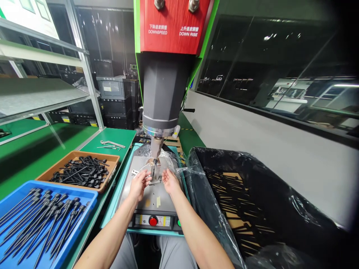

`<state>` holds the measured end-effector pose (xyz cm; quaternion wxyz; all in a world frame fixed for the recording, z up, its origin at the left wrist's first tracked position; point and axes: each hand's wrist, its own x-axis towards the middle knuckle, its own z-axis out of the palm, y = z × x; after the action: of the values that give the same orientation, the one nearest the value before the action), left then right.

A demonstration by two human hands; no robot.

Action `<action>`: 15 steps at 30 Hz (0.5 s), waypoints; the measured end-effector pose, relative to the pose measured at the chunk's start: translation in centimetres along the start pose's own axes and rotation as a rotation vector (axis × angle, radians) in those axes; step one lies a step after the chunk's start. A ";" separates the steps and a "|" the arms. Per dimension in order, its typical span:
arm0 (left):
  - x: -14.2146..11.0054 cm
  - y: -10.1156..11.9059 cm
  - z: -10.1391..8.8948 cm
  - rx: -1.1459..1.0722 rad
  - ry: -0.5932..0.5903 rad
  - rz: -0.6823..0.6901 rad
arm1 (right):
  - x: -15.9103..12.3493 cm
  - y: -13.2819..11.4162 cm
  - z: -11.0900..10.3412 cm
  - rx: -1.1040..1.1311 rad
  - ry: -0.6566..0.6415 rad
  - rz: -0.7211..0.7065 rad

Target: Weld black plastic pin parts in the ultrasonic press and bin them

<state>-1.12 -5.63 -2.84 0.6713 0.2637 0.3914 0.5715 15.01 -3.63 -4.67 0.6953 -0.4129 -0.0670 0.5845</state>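
Beneath the press head's metal horn (156, 147), a black part (155, 164) stands upright in a small metal fixture (154, 180) on the grey base plate (141, 203). My left hand (139, 184) is just left of the fixture, fingers half curled and apart, with nothing visible in them. On the fixture's other side my right hand (171, 182) is raised with loosely bent fingers, holding nothing that I can see. Whether the left fingertips touch the fixture is unclear.
A blue tray (94, 195) of long-stemmed black parts and a brown tray (116, 161) of black parts stand left. Wrenches (112, 144) lie behind them. A plastic-lined black bin (196, 179) with parts is right. A red button (153, 220) sits in front.
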 end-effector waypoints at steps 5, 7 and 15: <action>-0.5 -0.4 -0.1 0.020 -0.028 -0.054 | -0.4 0.3 -0.9 -0.011 -0.008 0.018; -1.2 -0.6 -0.1 0.030 -0.045 -0.087 | -0.8 0.3 -1.4 -0.028 -0.006 0.014; -5.6 -1.2 -7.3 0.484 0.191 0.211 | -4.4 -0.8 -10.1 -0.424 0.089 -0.371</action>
<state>-6.70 -12.05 -6.64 0.4857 0.4004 0.5484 0.5505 20.08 -12.44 -9.04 0.6906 -0.5553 -0.2315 0.4015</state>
